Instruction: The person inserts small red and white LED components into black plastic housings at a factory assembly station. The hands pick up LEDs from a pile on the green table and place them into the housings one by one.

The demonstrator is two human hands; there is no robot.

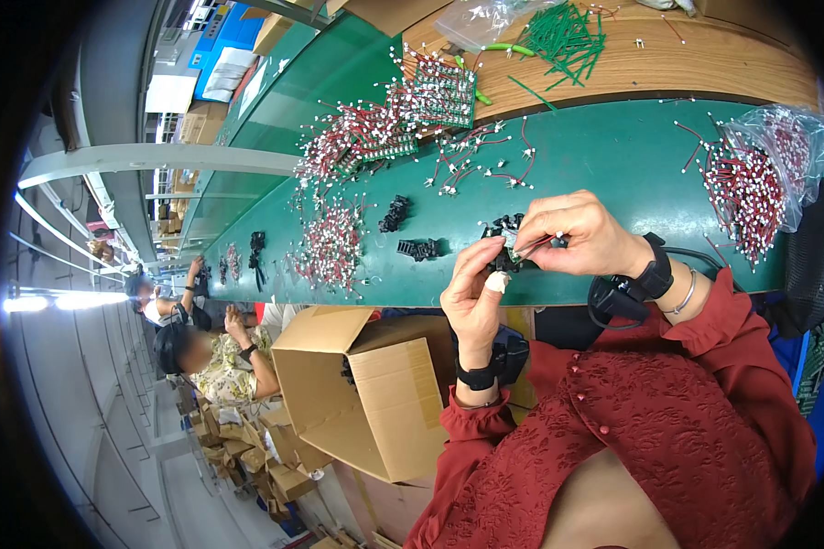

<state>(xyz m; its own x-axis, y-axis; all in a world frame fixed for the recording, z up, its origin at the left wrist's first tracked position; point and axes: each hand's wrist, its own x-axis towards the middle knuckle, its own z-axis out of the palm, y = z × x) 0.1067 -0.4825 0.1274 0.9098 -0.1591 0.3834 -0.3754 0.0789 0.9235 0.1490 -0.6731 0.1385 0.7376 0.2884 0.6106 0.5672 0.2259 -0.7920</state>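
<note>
Both hands (474, 297) (579, 233) hold black part (501, 225) near bench edge (554, 295); room beyond.

Your left hand (474, 297) and right hand (581, 236) partly hide the black part (502, 223) near centre; the top edge cuts off a clear bag (478, 26); the farthest dark bits (222, 268) at left are too small to tell.

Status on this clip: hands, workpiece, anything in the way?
Left hand and right hand at a small black part, partly hidden. Black pieces, red-wired connectors lie beyond on green bench. Nothing visibly blocking.
</note>
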